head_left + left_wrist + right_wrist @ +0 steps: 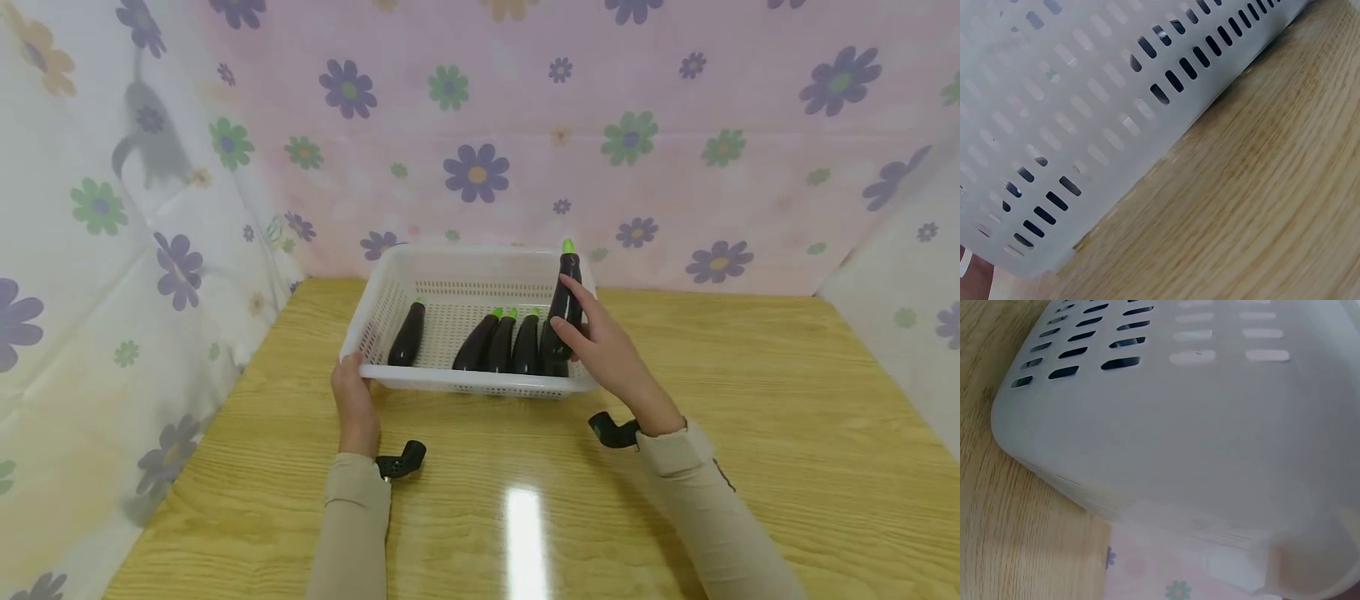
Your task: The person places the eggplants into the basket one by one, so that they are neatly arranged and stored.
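A white perforated plastic basket (465, 379) stands on the wooden table, its near wall filling much of both wrist views. My left hand (354, 404) grips the basket's near left corner at the rim. In the head view my right hand (611, 354) holds an eggplant (567, 304) upright over the basket's right side, green stem up, thumb and fingers around its dark body. Below and beside it, several eggplants (501, 342) lie close together in the right half. One more eggplant (407, 335) lies apart, near the left wall.
The wooden table (750, 400) extends on both sides and in front of the basket. A flowered pink cloth (525, 108) hangs right behind the basket, with a white flowered cloth (97, 275) at the left. Black wrist cameras (402, 461) sit on both forearms.
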`<state>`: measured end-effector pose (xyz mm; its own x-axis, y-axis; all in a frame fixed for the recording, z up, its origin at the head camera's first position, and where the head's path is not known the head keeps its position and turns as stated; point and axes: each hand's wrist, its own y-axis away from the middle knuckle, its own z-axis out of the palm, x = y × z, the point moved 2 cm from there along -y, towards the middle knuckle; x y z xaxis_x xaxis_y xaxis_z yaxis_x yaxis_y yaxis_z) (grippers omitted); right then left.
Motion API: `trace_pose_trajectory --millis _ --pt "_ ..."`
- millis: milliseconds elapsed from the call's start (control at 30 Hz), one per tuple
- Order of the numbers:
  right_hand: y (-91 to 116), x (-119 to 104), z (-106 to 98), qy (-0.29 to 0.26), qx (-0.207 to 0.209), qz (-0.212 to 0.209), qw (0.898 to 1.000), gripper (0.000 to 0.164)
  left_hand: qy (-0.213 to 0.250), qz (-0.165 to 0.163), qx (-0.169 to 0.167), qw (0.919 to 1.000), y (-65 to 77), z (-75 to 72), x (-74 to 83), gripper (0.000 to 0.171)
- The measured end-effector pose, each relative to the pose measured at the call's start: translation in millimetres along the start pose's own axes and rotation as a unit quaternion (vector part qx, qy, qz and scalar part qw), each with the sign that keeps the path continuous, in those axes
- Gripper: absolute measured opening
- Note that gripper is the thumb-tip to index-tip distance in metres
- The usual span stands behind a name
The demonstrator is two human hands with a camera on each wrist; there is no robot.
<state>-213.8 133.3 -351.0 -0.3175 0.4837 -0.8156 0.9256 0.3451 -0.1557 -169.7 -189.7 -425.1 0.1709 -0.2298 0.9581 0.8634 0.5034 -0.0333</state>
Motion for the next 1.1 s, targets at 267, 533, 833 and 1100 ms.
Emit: trace_pose_trajectory --millis 267,533,833,1100 --pt "-0.1 -0.4 2.8 0.04 0.003 -0.007 0.999 0.064 -0.007 0.008 -0.005 0.9999 -2.3 -1.1 -4.2 0.041" --pt "-1.5 -3.0 9.7 0.055 0.014 -0.008 0.998 0.065 -0.002 0.019 -0.033 0.9993 -0.4 -0.5 3.5 0.044" --pt "-9.4 -13.6 21.2 -0.003 0.018 0.021 1.0 0.073 -0.009 0.023 -0.036 0.9991 3.1 -0.1 13.5 0.047" --pt "-15.3 -30.5 31.7 -0.062 0.036 0.013 0.997 0.071 -0.004 -0.001 -0.014 0.9999 -3.7 -4.1 1.3 0.041"
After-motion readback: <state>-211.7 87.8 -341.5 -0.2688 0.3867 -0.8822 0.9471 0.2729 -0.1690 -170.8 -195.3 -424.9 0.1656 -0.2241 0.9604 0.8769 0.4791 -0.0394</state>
